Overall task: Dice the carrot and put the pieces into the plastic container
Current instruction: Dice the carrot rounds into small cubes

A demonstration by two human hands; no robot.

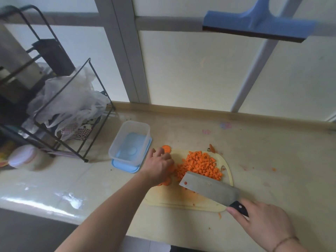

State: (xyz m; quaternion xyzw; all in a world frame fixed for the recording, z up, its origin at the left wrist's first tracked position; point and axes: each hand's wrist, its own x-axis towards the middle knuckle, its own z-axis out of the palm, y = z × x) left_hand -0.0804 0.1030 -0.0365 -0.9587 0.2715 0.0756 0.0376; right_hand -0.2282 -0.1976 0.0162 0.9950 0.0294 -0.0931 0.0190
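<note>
A heap of diced carrot (199, 165) lies on the pale yellow cutting board (181, 200). My left hand (160, 165) rests with curled fingers over several carrot slices (166, 181) at the board's left side, hiding most of them. One more round carrot slice (166, 149) sits just beyond my fingers. My right hand (263, 224) grips the black handle of a cleaver (209, 188), whose broad blade lies tilted above the board, near the dice. The clear plastic container (130, 142) stands empty on its blue lid (125, 166), left of the board.
A black wire rack (72, 113) with plastic bags stands at the left on the counter. A white lidded jar (25, 157) sits in front of it. Carrot scraps (211, 148) lie beyond the board. A blue squeegee (258, 24) hangs on the window above.
</note>
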